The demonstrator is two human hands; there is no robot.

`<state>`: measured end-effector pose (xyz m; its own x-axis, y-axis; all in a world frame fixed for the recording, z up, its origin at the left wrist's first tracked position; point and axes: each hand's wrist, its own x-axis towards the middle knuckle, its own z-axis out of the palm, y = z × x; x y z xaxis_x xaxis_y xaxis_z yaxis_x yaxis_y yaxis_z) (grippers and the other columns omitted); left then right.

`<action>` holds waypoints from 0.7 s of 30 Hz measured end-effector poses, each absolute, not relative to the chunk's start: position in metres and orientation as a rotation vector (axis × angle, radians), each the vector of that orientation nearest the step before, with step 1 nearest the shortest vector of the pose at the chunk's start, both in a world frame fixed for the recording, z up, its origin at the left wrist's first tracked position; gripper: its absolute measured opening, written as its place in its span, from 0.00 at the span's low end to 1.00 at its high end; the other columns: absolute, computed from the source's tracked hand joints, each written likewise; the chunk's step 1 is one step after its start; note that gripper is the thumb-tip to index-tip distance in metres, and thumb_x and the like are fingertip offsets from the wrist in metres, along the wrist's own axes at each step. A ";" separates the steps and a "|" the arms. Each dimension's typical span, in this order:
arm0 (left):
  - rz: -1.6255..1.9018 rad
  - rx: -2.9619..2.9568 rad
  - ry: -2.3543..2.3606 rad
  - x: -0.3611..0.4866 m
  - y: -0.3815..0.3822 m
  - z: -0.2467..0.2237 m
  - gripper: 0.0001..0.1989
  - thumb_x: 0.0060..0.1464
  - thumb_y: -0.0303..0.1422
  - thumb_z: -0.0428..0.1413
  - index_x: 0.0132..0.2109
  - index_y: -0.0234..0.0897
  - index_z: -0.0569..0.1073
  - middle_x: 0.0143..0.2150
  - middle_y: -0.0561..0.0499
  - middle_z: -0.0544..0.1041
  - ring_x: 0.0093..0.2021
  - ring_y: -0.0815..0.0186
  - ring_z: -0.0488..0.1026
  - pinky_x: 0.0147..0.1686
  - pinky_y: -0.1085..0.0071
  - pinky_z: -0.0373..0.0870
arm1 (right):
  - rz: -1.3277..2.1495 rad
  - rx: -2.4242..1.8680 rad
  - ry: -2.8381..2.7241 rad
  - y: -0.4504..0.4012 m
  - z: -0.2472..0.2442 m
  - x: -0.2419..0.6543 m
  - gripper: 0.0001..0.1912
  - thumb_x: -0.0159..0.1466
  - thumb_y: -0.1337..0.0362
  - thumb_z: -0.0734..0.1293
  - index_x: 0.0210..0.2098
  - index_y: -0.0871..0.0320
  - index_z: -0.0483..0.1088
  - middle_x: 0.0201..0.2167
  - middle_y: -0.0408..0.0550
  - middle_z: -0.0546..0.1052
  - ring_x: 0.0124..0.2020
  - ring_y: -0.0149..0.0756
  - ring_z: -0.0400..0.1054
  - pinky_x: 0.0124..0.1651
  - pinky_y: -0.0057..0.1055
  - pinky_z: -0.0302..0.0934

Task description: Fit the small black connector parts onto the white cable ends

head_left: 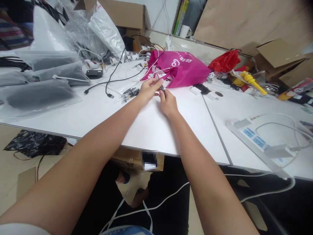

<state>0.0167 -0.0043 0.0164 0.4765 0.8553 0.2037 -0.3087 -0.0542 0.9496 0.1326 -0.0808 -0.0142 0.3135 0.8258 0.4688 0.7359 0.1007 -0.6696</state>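
Both hands meet over the white table, just in front of a magenta bag (188,70) lying on its side. My left hand (148,90) is closed, with thumb and fingertips against a small dark, slim piece (162,87). From below, my right hand (168,100) pinches the same piece. Fingers hide much of it, so its kind cannot be made out. Left of my left hand lies a cluster of small dark and clear parts (130,94). Black USB cables (110,95) trail across the table beyond them.
Grey frosted bags (36,94) cover the table's left end. At right lies a white power strip (254,137) with plugged-in adapters and loose cords. Small white boxes (195,90), a red bag (223,61) and a yellow tool (253,81) lie farther back. A cable hangs below the table edge.
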 end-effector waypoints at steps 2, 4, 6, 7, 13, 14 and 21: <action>1.041 1.314 0.568 0.016 -0.004 0.017 0.14 0.60 0.44 0.69 0.39 0.39 0.77 0.43 0.47 0.85 0.45 0.63 0.80 0.48 0.65 0.77 | 0.119 -1.653 -1.444 -0.082 -0.014 0.132 0.21 0.76 0.48 0.56 0.46 0.54 0.75 0.44 0.57 0.82 0.46 0.50 0.75 0.52 0.43 0.66; 1.033 1.320 0.576 0.015 -0.003 0.018 0.14 0.60 0.43 0.69 0.40 0.39 0.78 0.44 0.46 0.85 0.48 0.62 0.81 0.51 0.64 0.76 | 0.120 -1.662 -1.444 -0.082 -0.013 0.131 0.21 0.76 0.48 0.56 0.45 0.54 0.75 0.42 0.56 0.81 0.45 0.49 0.75 0.51 0.43 0.66; 0.995 1.303 0.549 0.014 -0.001 0.018 0.12 0.61 0.42 0.68 0.42 0.38 0.79 0.47 0.46 0.85 0.51 0.61 0.81 0.54 0.62 0.75 | 0.132 -1.664 -1.434 -0.082 -0.012 0.130 0.22 0.76 0.47 0.56 0.44 0.54 0.75 0.41 0.55 0.81 0.43 0.48 0.74 0.51 0.42 0.66; 0.976 1.286 0.525 0.014 -0.001 0.018 0.12 0.61 0.41 0.67 0.43 0.38 0.79 0.49 0.45 0.85 0.52 0.60 0.81 0.55 0.61 0.75 | 0.143 -1.662 -1.426 -0.082 -0.012 0.130 0.22 0.76 0.47 0.56 0.44 0.54 0.75 0.40 0.55 0.81 0.42 0.47 0.74 0.50 0.42 0.66; 1.067 1.153 0.517 0.018 0.000 0.017 0.14 0.57 0.39 0.71 0.45 0.39 0.78 0.50 0.47 0.82 0.53 0.60 0.80 0.53 0.61 0.77 | 0.185 -1.636 -1.405 -0.083 -0.010 0.129 0.23 0.75 0.43 0.57 0.43 0.53 0.74 0.37 0.51 0.79 0.39 0.44 0.72 0.48 0.41 0.66; 1.095 1.137 0.531 0.020 0.000 0.016 0.15 0.56 0.37 0.72 0.45 0.40 0.77 0.50 0.48 0.82 0.53 0.60 0.80 0.53 0.61 0.77 | 0.184 -1.635 -1.406 -0.083 -0.010 0.129 0.23 0.75 0.42 0.57 0.42 0.53 0.73 0.37 0.51 0.79 0.39 0.44 0.72 0.48 0.41 0.66; 1.102 1.130 0.521 0.020 -0.002 0.018 0.10 0.60 0.27 0.66 0.47 0.39 0.76 0.49 0.48 0.82 0.55 0.60 0.79 0.56 0.62 0.75 | 0.181 -1.638 -1.391 -0.083 -0.011 0.129 0.25 0.75 0.40 0.56 0.43 0.53 0.73 0.39 0.53 0.79 0.41 0.45 0.72 0.49 0.40 0.65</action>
